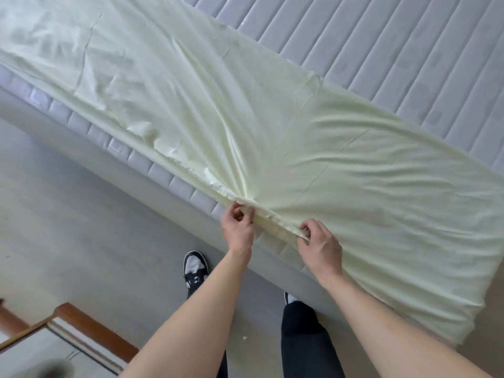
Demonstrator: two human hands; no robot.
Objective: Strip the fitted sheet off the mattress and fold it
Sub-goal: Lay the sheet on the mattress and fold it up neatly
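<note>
The pale yellow fitted sheet (245,118) lies folded in a long band across the quilted grey mattress (395,58), running from ten o'clock down to four o'clock. At the near edge, the left hand (237,224) pinches the bunched hem, and just beside it at three o'clock the right hand (320,246) pinches the same hem. A black-and-white sneaker (195,270) stands on the grey floor (68,227) at six o'clock.
</note>
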